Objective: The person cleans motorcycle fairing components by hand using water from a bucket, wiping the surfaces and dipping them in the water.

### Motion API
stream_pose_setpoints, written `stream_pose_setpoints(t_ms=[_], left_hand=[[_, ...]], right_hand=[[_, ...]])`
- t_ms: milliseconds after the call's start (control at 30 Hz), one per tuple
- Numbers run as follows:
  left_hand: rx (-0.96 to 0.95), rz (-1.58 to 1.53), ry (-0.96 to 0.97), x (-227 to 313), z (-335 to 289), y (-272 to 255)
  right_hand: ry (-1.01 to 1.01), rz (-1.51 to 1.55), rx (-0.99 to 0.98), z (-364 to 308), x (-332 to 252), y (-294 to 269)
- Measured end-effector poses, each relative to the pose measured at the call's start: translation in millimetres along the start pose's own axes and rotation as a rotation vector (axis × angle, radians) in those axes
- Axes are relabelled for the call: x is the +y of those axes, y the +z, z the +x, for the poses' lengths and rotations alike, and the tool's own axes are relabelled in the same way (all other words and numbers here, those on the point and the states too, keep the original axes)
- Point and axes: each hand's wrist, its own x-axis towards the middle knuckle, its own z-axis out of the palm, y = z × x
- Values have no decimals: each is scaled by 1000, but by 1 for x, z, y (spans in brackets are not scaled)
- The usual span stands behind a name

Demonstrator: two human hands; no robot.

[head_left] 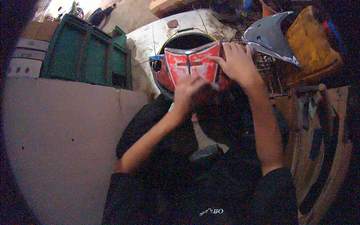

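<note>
Head view: much is dark and grainy. The red panel [192, 64] stands upright over a black bucket [187, 39] that it mostly hides. The left hand [186, 91] pinches the panel's lower edge; the right hand [236, 62] grips its right edge. Below, black cloth hides the lap. A grey panel [269, 37] lies right, a green crate [84, 50] left, with open floor [56, 127] at lower left.

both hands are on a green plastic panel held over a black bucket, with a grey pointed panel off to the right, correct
Not quite: the head view shows the plastic panel is red with worn whitish patches, not green. Both the left hand and right hand are on it, over the black bucket, with the grey pointed panel to the right.
</note>
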Motion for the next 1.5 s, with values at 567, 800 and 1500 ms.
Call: stream_pose_setpoints(t_ms=[567, 800, 1500], left_hand=[[19, 272, -7, -21, -5, 18], [98, 135, -165, -8, 5, 21], [-85, 108, -176, -4, 1, 18]], right_hand=[[-67, -44, 36, 3, 1, 21], [-7, -31, -18, 0, 5, 29], [37, 65, -229, 9, -5, 8]])
